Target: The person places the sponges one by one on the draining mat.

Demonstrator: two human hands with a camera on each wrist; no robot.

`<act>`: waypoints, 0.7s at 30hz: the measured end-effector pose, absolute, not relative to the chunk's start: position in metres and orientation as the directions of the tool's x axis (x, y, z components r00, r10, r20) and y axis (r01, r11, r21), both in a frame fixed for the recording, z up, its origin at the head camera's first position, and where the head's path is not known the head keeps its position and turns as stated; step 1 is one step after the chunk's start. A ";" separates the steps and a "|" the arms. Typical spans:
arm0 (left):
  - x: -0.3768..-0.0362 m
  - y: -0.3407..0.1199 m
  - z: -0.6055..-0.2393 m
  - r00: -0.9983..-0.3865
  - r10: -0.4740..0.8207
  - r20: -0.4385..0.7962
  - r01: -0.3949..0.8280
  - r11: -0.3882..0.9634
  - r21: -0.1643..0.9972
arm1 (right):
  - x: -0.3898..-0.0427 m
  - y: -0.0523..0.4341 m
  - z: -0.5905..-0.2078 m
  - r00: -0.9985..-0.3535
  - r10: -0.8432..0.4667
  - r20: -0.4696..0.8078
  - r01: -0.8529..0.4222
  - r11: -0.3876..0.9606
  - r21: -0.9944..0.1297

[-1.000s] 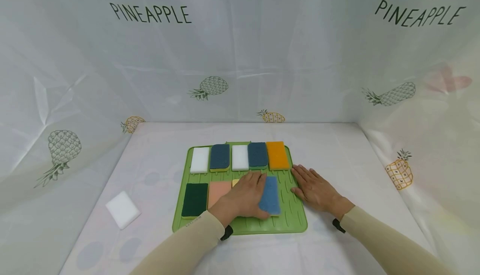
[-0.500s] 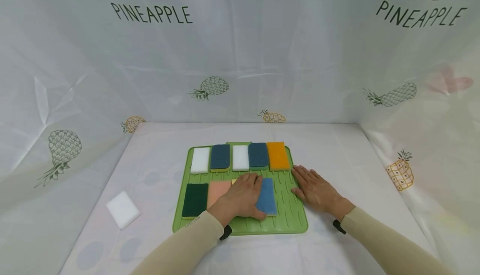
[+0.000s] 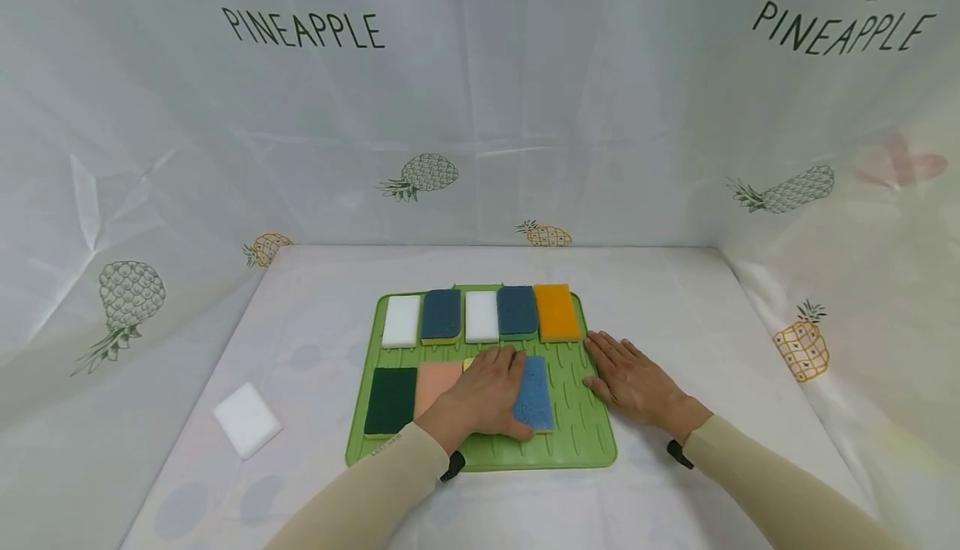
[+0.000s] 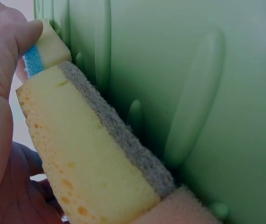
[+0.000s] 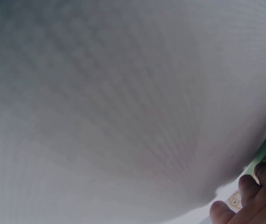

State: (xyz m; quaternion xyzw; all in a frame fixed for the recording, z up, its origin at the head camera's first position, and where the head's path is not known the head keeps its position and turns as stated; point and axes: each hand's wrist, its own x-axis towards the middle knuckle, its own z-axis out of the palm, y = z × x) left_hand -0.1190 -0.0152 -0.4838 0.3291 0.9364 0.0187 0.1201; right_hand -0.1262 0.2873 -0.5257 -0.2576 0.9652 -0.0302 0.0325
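Note:
In the head view my left hand [image 3: 483, 387] spans a blue-topped sponge [image 3: 535, 396] in the mat's front row, fingers at its far end and thumb at its near end. The left wrist view shows the thumb against this sponge's yellow side. Under the palm lies a yellow sponge [image 4: 86, 144] with a grey scouring layer facing down, mostly hidden in the head view. To its left are a peach sponge [image 3: 435, 383] and a dark green one [image 3: 392, 400]. My right hand [image 3: 637, 379] rests flat beside the right edge of the green ribbed mat [image 3: 581, 442], fingers straight.
Along the mat's back row lie white sponges, dark blue sponges [image 3: 517, 310] and an orange sponge [image 3: 557, 312]. A lone white sponge [image 3: 247, 419] lies on the white tablecloth [image 3: 315, 400] at the left. A pineapple-print curtain [image 3: 600, 117] hangs behind.
My left hand has slid the blue-topped sponge slightly left, toward the yellow one; over the last half second it has stayed still. The right hand stays where it was.

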 end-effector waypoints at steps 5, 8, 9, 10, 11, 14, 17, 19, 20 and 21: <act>-0.119 -0.015 -0.483 -0.755 0.619 -0.217 0.611 0.784 0.111 | -0.127 0.289 -0.526 -0.861 -0.506 -0.050 -0.503 0.862 -0.065; -0.119 -0.015 -0.482 -0.756 0.620 -0.210 0.610 0.784 0.119 | -0.127 0.290 -0.525 -0.858 -0.510 -0.052 -0.507 0.859 -0.065; -0.119 -0.016 -0.481 -0.757 0.621 -0.204 0.610 0.783 0.120 | -0.127 0.290 -0.525 -0.858 -0.511 -0.053 -0.508 0.859 -0.064; -0.118 -0.016 -0.480 -0.757 0.623 -0.198 0.612 0.782 0.122 | -0.127 0.289 -0.524 -0.857 -0.513 -0.052 -0.510 0.858 -0.065; -0.118 -0.017 -0.479 -0.757 0.624 -0.192 0.611 0.781 0.128 | -0.127 0.289 -0.523 -0.856 -0.514 -0.051 -0.511 0.857 -0.065; -0.118 -0.022 -0.473 -0.760 0.630 -0.160 0.617 0.777 0.127 | -0.127 0.289 -0.522 -0.856 -0.514 -0.053 -0.511 0.857 -0.068; -0.120 -0.031 -0.464 -0.762 0.640 -0.100 0.632 0.768 0.105 | -0.127 0.289 -0.524 -0.857 -0.513 -0.056 -0.509 0.858 -0.071; -0.122 -0.039 -0.457 -0.764 0.643 -0.047 0.638 0.765 0.087 | -0.128 0.290 -0.526 -0.857 -0.512 -0.060 -0.508 0.859 -0.069; -0.123 -0.045 -0.454 -0.767 0.641 -0.019 0.637 0.765 0.094 | -0.128 0.290 -0.526 -0.857 -0.512 -0.059 -0.508 0.858 -0.072; -0.123 -0.051 -0.450 -0.769 0.639 0.011 0.637 0.765 0.099 | -0.128 0.290 -0.527 -0.857 -0.512 -0.058 -0.508 0.858 -0.070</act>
